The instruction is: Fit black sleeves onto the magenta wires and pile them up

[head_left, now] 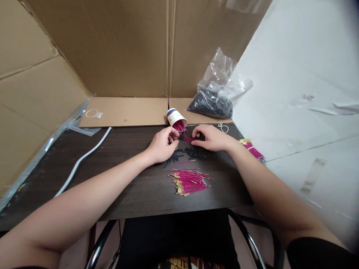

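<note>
Brown corrugated cardboard sheets (pixel 112 48) are stood up along the back and left, while a smooth white wall (pixel 303 74) is seen at the right. One dark, wood-grained worktop (pixel 131 201) is set below, and along its back edge flat cardboard (pixel 126 110) is laid.

Between the two bare hands, a short row of thin crimson wires with black ends (pixel 187 139) is held just above or on the worktop; which of these cannot be told. By the right hand (pixel 207 137), a narrow gap is formed between thumb and curled fingers, and the wires are reached into it. By the left hand (pixel 165 144), the fingers are bent toward the thumb near the black ends; whether anything is pinched there cannot be told.

Just behind, one white paper cup with a blue band (pixel 172 113) is tipped on its side, its mouth filled with crimson wires. Short matte black tubes (pixel 195 153) are scattered in two loose clusters, too many to be counted. Nearer, one heap of gold-tipped crimson wires (pixel 190 183) is spread, and one bundle bound with a white band (pixel 252 150) is placed at the right. One crinkled clear plastic bag (pixel 213 101) is filled with black pieces. Two large white loops (pixel 224 129) and one pale, bent, flexible tube (pixel 84 155) are also seen.
</note>
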Demonstrator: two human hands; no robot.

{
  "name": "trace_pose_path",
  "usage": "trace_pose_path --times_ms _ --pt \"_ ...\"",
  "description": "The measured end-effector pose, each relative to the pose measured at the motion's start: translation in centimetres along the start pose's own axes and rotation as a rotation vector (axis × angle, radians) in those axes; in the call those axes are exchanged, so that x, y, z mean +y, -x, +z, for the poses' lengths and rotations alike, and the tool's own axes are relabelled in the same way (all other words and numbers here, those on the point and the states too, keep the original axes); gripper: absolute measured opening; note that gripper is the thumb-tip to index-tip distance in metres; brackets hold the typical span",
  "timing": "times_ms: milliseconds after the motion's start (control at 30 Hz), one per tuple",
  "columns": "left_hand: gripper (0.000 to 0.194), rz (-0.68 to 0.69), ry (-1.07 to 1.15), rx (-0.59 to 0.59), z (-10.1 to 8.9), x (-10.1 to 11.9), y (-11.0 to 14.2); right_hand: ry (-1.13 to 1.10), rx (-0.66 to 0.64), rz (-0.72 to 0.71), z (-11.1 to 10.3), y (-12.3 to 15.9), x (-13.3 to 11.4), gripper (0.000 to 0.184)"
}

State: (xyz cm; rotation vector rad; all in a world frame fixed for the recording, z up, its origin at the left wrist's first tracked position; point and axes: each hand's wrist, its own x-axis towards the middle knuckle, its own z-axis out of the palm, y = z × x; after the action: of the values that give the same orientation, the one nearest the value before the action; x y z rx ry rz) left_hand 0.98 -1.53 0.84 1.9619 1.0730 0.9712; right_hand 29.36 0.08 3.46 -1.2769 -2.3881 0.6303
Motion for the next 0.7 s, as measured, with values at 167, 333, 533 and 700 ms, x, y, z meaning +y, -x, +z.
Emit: trace_pose_path --times_ms 167,333,533,700 --pt "0.015 0.0 -0.006 -0.011 -0.1 0.1 0.0 0.016 -0.018 0.043 0.1 -0.1 -1.3 0.012" --pt "0.016 -0.006 -0.006 -0.012 0.0 0.1 0.0 0.126 -0.001 0.043 0.3 0.0 -2.1 0.014" --pt "0.014 0.022 -0.039 -0.018 -0.1 0.2 0.1 0.109 0.024 -0.036 0.2 0.3 -1.7 0.011" --pt "0.011 0.121 -0.094 -0.049 -0.2 0.2 0.2 0.046 0.042 -0.07 -0.2 0.6 -2.2 0.012"
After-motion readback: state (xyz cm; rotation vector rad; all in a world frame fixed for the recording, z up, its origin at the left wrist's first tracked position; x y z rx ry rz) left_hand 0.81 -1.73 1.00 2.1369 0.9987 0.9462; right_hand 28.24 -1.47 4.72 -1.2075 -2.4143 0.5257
